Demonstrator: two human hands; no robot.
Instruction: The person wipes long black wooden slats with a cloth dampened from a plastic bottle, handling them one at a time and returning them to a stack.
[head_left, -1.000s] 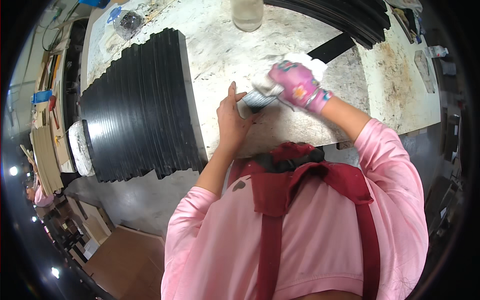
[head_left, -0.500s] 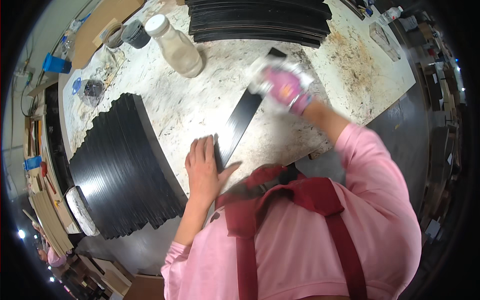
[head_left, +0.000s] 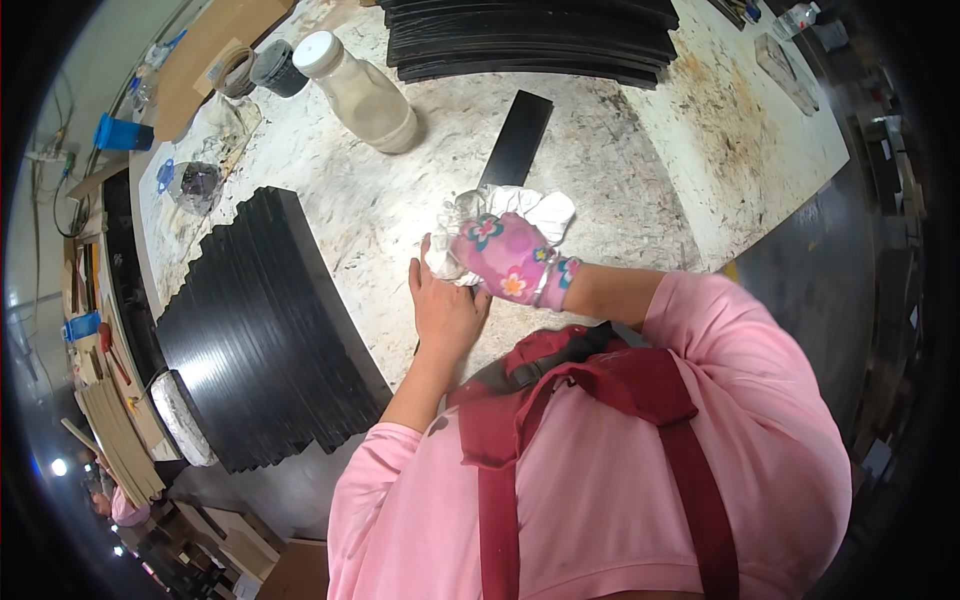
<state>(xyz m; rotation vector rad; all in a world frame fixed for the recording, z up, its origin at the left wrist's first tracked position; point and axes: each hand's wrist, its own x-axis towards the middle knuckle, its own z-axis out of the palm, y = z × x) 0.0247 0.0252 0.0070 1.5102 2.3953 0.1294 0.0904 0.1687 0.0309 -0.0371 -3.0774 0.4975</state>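
At left, a slanted row of black strips (head_left: 275, 340) rests on the counter (head_left: 640, 170). Right of it stands a white-capped jar (head_left: 365, 105) of cloudy contents. The bare left hand (head_left: 450, 312) lies at the near part of a single black strip (head_left: 518, 138), fingers extended; whether it grips cannot be told. The gloved right hand (head_left: 505, 258) is closed on a white cloth (head_left: 548, 212) across the strip's middle, just beside the left. A grey block (head_left: 785, 75) lies far right.

A stained table (head_left: 640, 170) bears a black strip (head_left: 517, 140) and black stacks (head_left: 270, 335).
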